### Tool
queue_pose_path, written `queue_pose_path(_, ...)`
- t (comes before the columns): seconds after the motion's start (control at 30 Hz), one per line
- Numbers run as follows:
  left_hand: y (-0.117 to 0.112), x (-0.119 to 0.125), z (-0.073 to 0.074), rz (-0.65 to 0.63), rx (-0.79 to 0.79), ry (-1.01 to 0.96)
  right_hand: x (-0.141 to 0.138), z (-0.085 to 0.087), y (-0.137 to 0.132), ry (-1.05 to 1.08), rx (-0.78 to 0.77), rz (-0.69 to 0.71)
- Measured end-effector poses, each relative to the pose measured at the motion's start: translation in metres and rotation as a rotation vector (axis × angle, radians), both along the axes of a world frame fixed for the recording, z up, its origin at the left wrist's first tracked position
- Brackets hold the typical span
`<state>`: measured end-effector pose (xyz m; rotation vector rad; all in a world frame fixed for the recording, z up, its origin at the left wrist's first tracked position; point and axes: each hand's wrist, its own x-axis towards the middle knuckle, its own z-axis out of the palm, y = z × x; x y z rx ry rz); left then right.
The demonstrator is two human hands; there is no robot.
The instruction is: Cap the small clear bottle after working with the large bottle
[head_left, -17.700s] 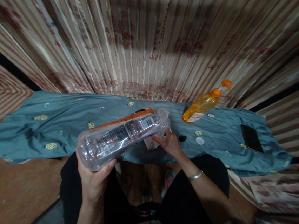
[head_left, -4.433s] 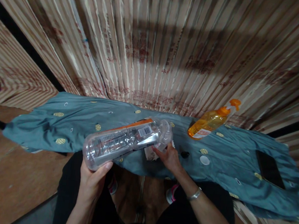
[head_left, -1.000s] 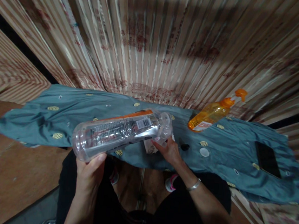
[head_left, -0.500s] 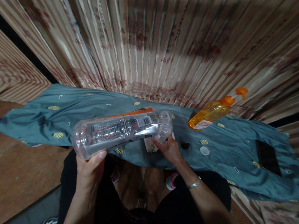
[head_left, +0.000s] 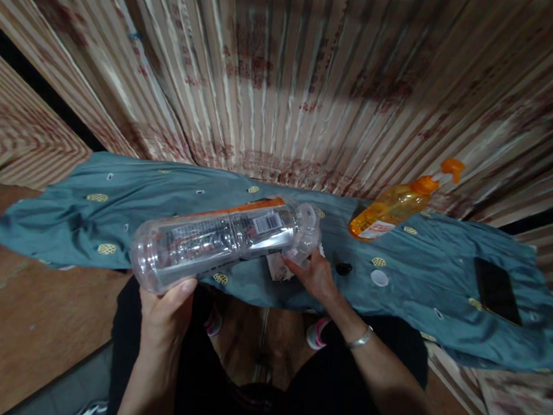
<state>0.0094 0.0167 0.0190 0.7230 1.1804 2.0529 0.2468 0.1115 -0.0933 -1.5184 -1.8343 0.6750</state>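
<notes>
My left hand (head_left: 166,311) is closed around the base end of a large clear plastic bottle (head_left: 214,241) with a silver and orange label. The bottle lies tilted in the air, its neck end to the right and slightly higher. At that end my right hand (head_left: 316,273) grips a small clear ribbed plastic container (head_left: 305,236). The two clear pieces overlap, and I cannot tell whether they are joined. Partly hidden beneath them is a whitish packet (head_left: 279,270) on the cloth.
A teal patterned cloth (head_left: 426,274) covers the long narrow surface. Right of my hands are a black cap (head_left: 343,268), a white cap (head_left: 380,278) and an orange pump bottle (head_left: 388,212). A dark phone (head_left: 497,291) lies further right. Behind hangs a striped curtain (head_left: 287,91).
Both hands keep their hold. The large bottle's base end has shifted very slightly left; the whole view has moved a little too.
</notes>
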Motion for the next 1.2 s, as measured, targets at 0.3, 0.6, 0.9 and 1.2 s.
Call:
queue_pose_path(0.3,0.0014,-0.0006,-0.0006,-0.013,0.023,0.021,0.0007,-0.0040,0.0004,0.011,0.039,-0.005)
queue_pose_path(0.6,0.0000,0.0016,0.0009,0.001,-0.007,0.032,0.0011,-0.0050,0.0014,0.009,0.039,-0.009)
queue_pose_path(0.9,0.0000,0.0034,0.0035,-0.002,0.018,0.023,-0.0001,-0.0003,0.0009,0.015,-0.012,-0.022)
queue_pose_path(1.2,0.0013,0.0025,0.0027,-0.015,0.025,0.028,-0.0004,0.0037,0.0000,0.031,-0.007,-0.020)
